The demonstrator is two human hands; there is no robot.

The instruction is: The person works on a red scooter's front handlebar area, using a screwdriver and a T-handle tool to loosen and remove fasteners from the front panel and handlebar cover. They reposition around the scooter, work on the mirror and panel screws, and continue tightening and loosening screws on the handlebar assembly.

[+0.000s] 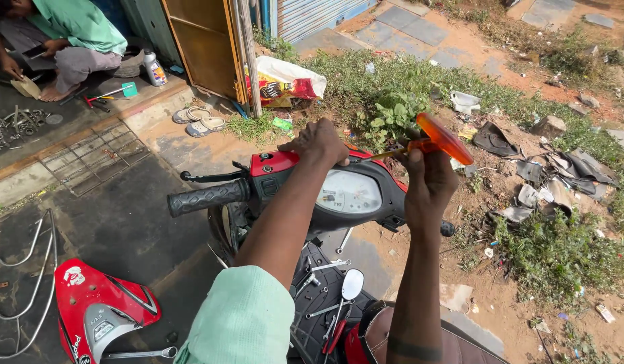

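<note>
A person stands over a red scooter, and the work in hand looks like the taking apart or refitting of its handlebar head. The left hand lies palm down on top of the red handlebar cover, fingers curled over its far edge as if to steady it; that grip is folded around the cover rather than spread. The right hand, to the right of the cover, is closed in a fist around the orange handle of a screwdriver, whose thin shaft slants left toward the far side of the cover; the tip is hidden behind the left hand, so I cannot tell whether it sits in a screw. My judgement is that a fastener behind the cover is being worked, and that the next move calls for keeping the shaft straight in line with the screw while the left hand holds the cover from shifting. The cover is glossy red with a black switch housing below it; just right of it sits a pale round speedometer dial, and left of it a black ribbed handlebar grip juts out. Below the cover, spanners and a detached mirror lie on the scooter's floorboard. Far left of the cover, a loose red body panel rests on the ground, and another person squats among tools beyond it.
</note>
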